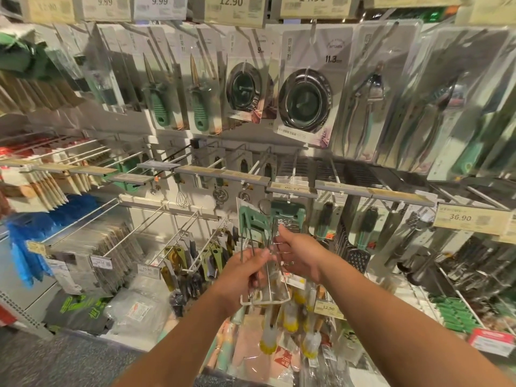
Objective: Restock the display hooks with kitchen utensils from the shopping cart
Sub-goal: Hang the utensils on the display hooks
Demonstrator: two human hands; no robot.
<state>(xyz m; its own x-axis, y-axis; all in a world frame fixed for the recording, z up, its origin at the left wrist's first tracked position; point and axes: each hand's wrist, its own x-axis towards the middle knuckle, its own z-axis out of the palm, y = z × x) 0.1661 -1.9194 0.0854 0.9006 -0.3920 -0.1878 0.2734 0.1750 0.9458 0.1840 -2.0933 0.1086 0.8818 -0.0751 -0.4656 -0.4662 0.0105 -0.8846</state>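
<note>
Both hands meet at a wire display hook (pixel 275 286) in the lower middle of the store rack. The left hand (pixel 242 275) grips the hook's wire prongs. The right hand (pixel 297 254) pinches a green-handled utensil (pixel 254 222) threaded onto that hook. Another green-handled utensil (pixel 287 212) hangs just behind. A 36.90 price tag (pixel 472 218) sits at the right edge.

Mint-green-handled utensil (pixel 252 219) in clear packaging, upright, sits partway along white wire display hook (pixel 268 298). A second, same green-topped utensil (pixel 287 212) hangs just right, near the hook's back.
</note>
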